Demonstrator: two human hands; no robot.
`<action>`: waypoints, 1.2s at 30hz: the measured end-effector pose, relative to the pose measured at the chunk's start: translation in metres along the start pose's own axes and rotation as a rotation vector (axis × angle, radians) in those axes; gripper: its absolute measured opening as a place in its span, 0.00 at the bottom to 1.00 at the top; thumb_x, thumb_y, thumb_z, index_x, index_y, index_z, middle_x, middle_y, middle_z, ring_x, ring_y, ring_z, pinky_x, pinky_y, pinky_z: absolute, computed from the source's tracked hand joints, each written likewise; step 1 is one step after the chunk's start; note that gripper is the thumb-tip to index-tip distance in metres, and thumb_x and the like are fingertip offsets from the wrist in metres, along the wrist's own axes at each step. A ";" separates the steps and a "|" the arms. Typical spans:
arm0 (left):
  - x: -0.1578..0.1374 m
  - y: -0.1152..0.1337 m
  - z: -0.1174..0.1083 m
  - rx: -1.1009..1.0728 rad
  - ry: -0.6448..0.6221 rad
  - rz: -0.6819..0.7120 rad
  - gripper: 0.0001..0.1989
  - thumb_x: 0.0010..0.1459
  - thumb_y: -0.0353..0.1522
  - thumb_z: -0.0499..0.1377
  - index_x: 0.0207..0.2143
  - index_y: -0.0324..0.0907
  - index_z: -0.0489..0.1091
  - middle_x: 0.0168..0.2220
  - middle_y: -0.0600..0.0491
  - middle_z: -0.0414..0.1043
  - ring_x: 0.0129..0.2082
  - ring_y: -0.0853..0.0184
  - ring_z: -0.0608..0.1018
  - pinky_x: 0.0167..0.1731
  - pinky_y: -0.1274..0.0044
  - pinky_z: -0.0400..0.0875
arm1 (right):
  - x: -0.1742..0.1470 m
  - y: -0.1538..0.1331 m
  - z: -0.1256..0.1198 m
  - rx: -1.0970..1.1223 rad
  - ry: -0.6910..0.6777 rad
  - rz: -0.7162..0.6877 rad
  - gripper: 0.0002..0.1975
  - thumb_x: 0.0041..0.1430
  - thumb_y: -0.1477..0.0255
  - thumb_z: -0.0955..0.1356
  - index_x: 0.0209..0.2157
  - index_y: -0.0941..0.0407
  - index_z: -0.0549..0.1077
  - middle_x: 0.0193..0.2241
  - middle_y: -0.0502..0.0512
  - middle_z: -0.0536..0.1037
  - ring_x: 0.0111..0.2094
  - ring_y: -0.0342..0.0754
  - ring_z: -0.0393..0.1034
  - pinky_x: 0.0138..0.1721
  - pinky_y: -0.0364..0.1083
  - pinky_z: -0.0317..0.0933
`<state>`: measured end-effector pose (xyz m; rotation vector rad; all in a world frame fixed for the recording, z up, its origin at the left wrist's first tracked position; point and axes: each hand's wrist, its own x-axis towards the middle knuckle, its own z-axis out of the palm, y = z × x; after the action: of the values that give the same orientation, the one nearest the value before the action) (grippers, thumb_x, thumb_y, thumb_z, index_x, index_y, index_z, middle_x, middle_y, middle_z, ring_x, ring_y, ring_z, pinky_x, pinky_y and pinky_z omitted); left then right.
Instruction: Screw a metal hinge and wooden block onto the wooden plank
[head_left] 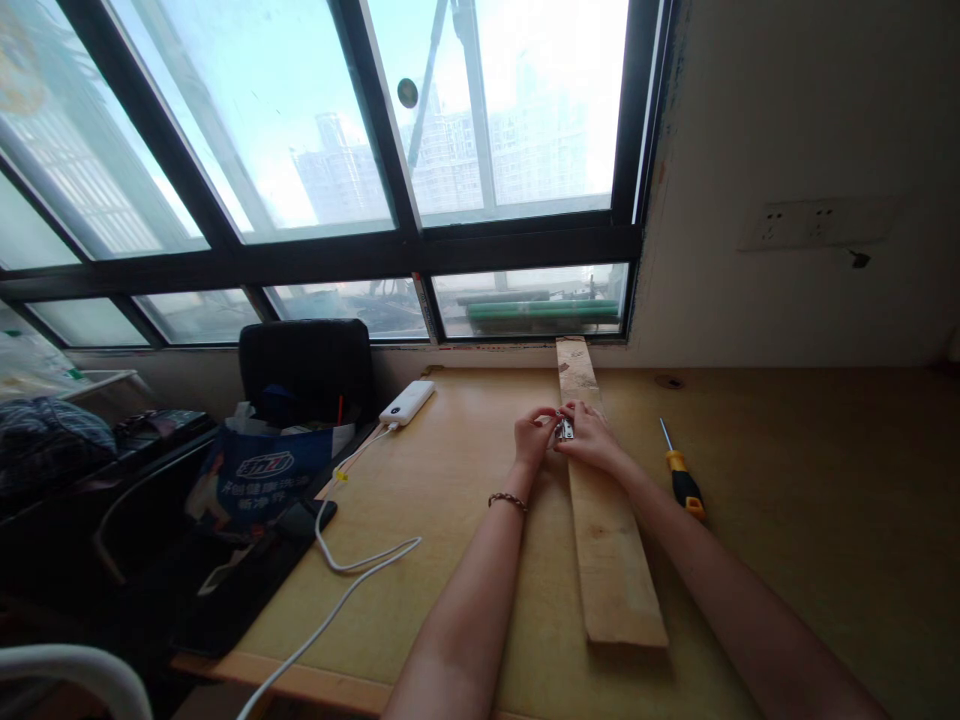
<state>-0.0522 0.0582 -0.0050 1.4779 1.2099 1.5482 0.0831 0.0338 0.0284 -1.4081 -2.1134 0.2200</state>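
A small silver metal fitting (566,429), perhaps a latch or hinge, is held just over a long wooden plank (611,560). My right hand (592,436) is closed on it from the right, thumb and fingers around its edges. My left hand (532,436), a bracelet on its wrist, pinches at the fitting's left edge; its fingertips partly cover that side. The plank lies lengthwise on the yellowish table, its far end near the window wall. To the right of the plank lies a screwdriver (683,480) with a yellow and black handle, its tip pointing away from me.
A white power bank (407,402) with a white cable (352,570) lies along the left side of the table (465,520). Beyond that edge, a blue bag (259,475) sits on a black chair (306,360). Windows and a wall with sockets (817,222) stand behind.
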 end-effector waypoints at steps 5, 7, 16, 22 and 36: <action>0.007 -0.001 -0.003 -0.321 0.127 -0.082 0.13 0.40 0.35 0.64 0.30 0.37 0.71 0.30 0.48 0.75 0.29 0.68 0.76 0.30 0.77 0.70 | -0.001 -0.001 -0.002 -0.004 0.003 -0.024 0.33 0.37 0.64 0.71 0.48 0.56 0.63 0.48 0.58 0.67 0.49 0.55 0.61 0.51 0.52 0.52; 0.010 -0.002 -0.008 -0.448 0.178 -0.166 0.14 0.41 0.34 0.63 0.32 0.36 0.70 0.29 0.48 0.74 0.23 0.72 0.73 0.24 0.79 0.67 | -0.001 -0.002 -0.002 0.000 0.005 -0.023 0.33 0.36 0.64 0.72 0.48 0.56 0.63 0.48 0.58 0.68 0.49 0.55 0.62 0.51 0.52 0.52; 0.014 0.000 -0.026 -0.338 0.302 -0.377 0.10 0.48 0.30 0.50 0.34 0.38 0.64 0.20 0.60 0.58 0.11 0.80 0.51 0.12 0.83 0.47 | 0.000 -0.001 0.000 0.005 0.007 -0.022 0.35 0.37 0.62 0.72 0.48 0.58 0.61 0.47 0.59 0.69 0.48 0.55 0.62 0.50 0.52 0.52; 0.020 -0.006 -0.038 0.145 0.399 -0.374 0.08 0.53 0.34 0.48 0.28 0.40 0.63 0.21 0.56 0.63 0.17 0.75 0.63 0.20 0.81 0.58 | -0.001 0.000 -0.002 -0.012 -0.005 -0.037 0.33 0.40 0.60 0.71 0.48 0.56 0.62 0.48 0.59 0.68 0.49 0.55 0.61 0.51 0.52 0.51; 0.021 -0.008 -0.046 0.834 -0.133 -0.294 0.28 0.56 0.49 0.45 0.27 0.38 0.75 0.28 0.43 0.75 0.28 0.62 0.75 0.24 0.76 0.59 | -0.001 0.000 -0.001 -0.027 -0.002 -0.030 0.34 0.40 0.59 0.72 0.49 0.56 0.62 0.49 0.59 0.67 0.50 0.55 0.61 0.51 0.52 0.51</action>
<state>-0.1016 0.0724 -0.0016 1.7391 2.0159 0.7430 0.0838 0.0328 0.0286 -1.3909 -2.1452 0.1815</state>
